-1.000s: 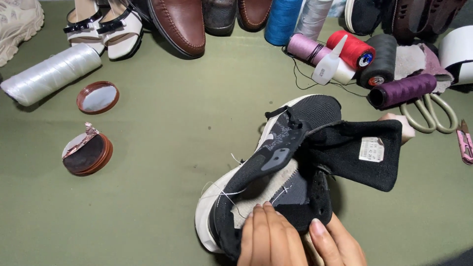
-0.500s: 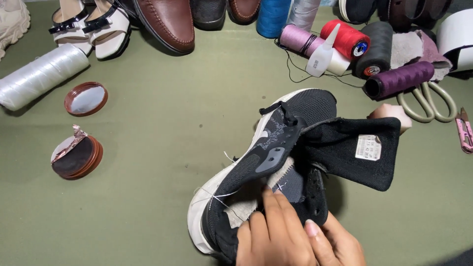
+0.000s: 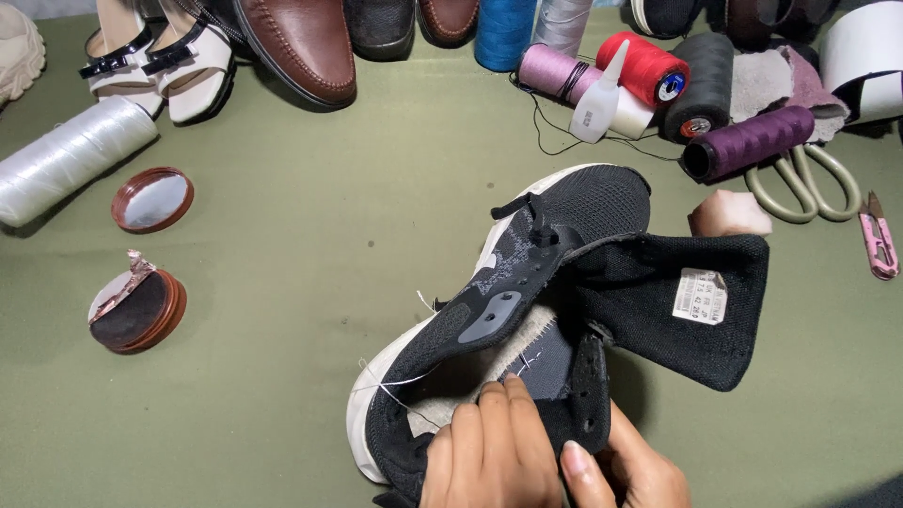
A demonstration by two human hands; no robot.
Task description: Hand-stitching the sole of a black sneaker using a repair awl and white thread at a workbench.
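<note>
two hands, left hand (image 3: 494, 452) and right hand (image 3: 625, 470), pinching the black sneaker (image 3: 527, 282) open near an open tin (image 3: 136, 312) of dark polish.

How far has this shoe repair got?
Partway, it seems. The black sneaker is already opened up, its tongue folded out, and loose white thread trails at its side. Both hands, left and right, press into the heel end. The scissors and thread spools lie untouched, so closing and trimming probably remain.
</note>
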